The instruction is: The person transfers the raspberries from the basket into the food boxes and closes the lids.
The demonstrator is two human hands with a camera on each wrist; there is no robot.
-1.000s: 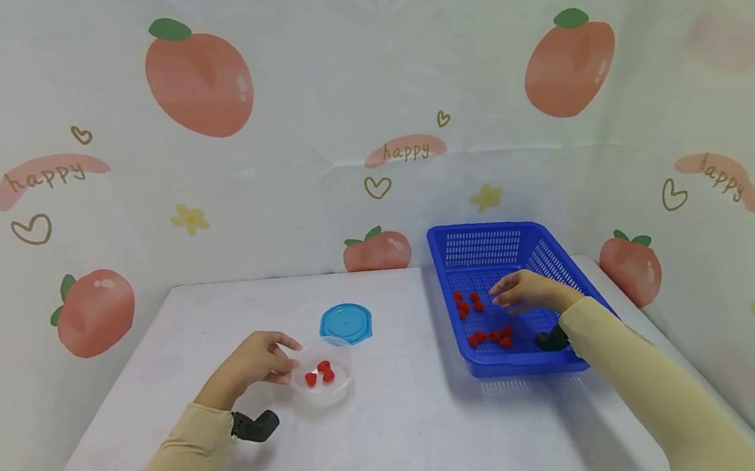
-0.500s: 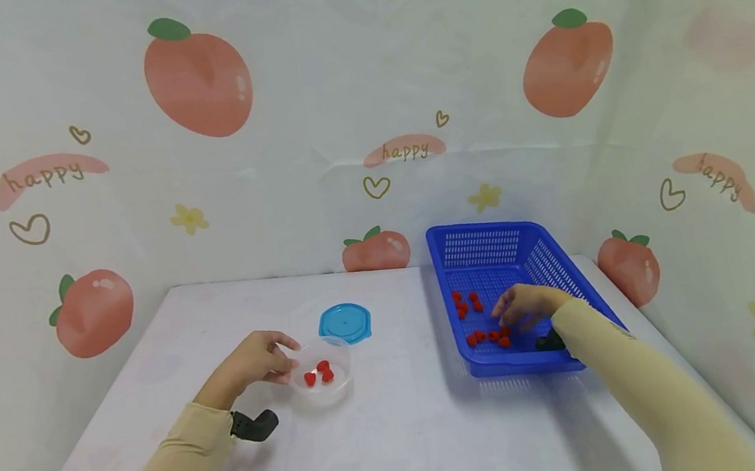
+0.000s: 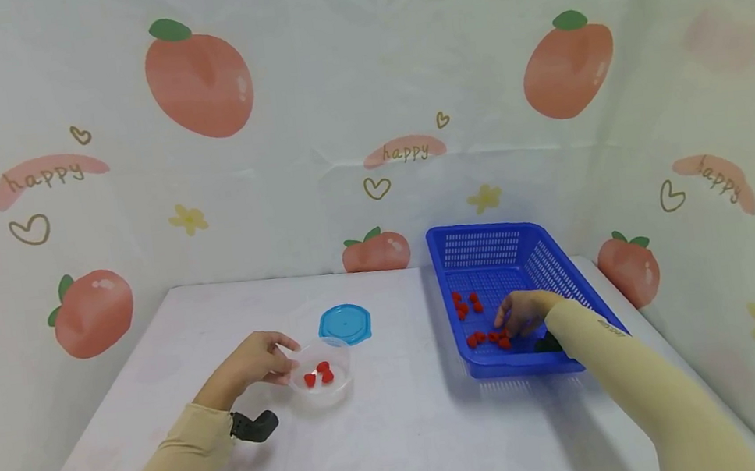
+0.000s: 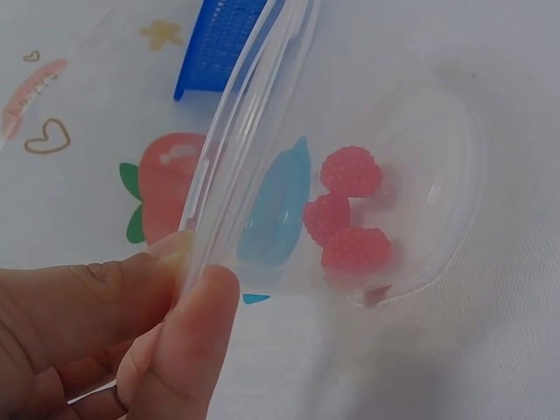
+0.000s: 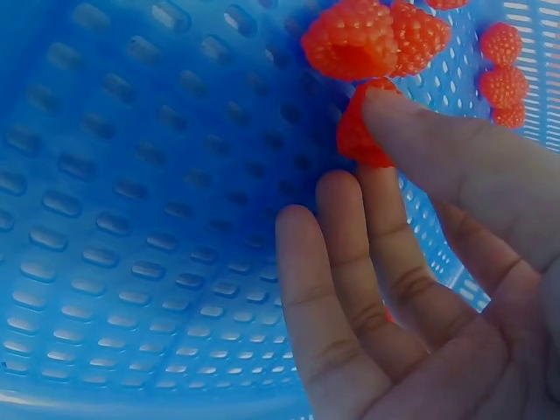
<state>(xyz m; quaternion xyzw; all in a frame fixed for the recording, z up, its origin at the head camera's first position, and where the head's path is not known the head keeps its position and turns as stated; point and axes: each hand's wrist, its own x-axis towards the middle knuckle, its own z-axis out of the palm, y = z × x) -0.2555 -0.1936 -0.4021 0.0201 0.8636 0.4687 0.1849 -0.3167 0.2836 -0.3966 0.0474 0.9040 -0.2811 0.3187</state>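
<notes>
My left hand (image 3: 261,358) pinches the rim of a clear plastic bowl (image 3: 342,393) between thumb and fingers. Three red raspberries (image 4: 351,171) lie at the bottom of that bowl. Inside the blue basket (image 3: 521,365), my right hand (image 3: 524,312) pinches a raspberry (image 5: 359,131) between its thumb and a finger, its other fingers extended near the basket floor. Right beside the pinched berry, two more raspberries (image 5: 350,39) touch each other in the right wrist view. Several other raspberries (image 3: 462,307) lie along the basket's left side.
A blue lid (image 3: 344,324) lies flat on the white table (image 3: 403,444) behind the bowl. The basket stands at the table's back right, close to the printed backdrop (image 3: 306,118). Black camera mounts sit on both wrists (image 3: 255,426).
My right hand has lowered into the basket toward the front raspberries, and its thumb and finger have closed on one. The left hand and the bowl have stayed in place.
</notes>
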